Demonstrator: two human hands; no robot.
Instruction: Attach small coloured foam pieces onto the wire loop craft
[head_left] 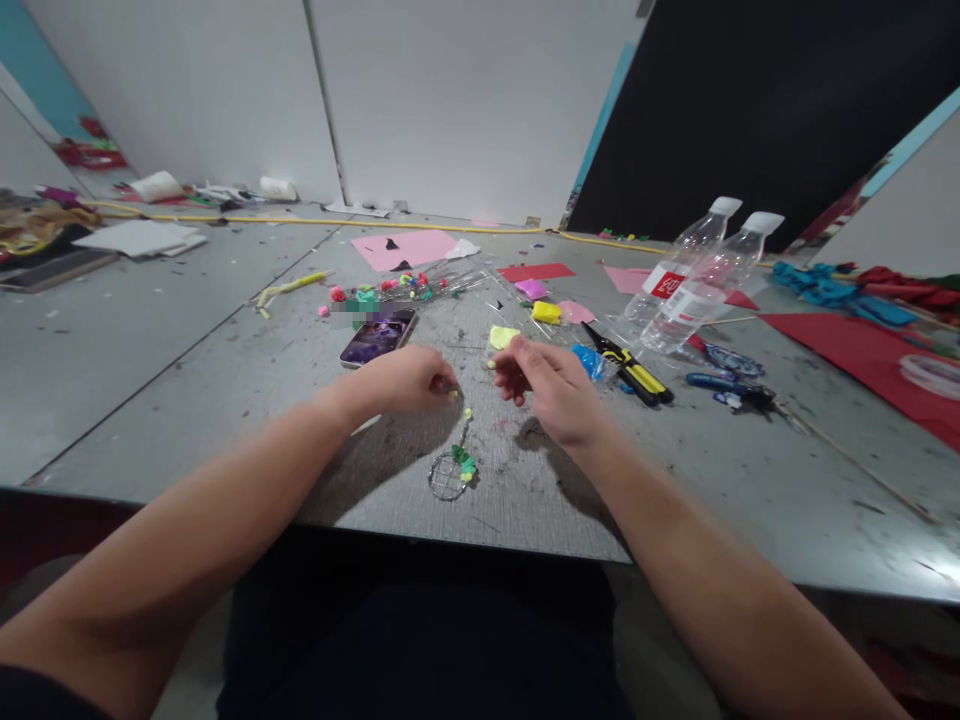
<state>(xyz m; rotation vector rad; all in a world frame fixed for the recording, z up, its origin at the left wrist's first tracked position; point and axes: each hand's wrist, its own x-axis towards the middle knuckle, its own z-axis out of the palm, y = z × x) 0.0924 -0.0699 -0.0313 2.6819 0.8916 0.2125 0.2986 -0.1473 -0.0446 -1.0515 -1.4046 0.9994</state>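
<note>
A round wire piece [448, 476] with green and yellow bits on its right side lies near the table's front edge. A thin stem runs up from it to a small yellow ball [469, 412]. Above and left of that ball, my left hand [416, 378] is closed, its fingertips pinched at a tiny yellowish bit [454, 393]. My right hand [545, 385] hovers to the right with curled fingers, thumb and forefinger near a flat pale-yellow piece [504, 337]. Another small yellow ball [491, 365] is beside its fingertips; whether they touch is unclear.
A phone [379, 338] lies beyond my left hand. Yellow-black pliers [630, 365], a blue packet [589, 362] and two clear bottles [686, 300] stand or lie right. Coloured beads [367, 296] and pink paper [405, 249] are farther back.
</note>
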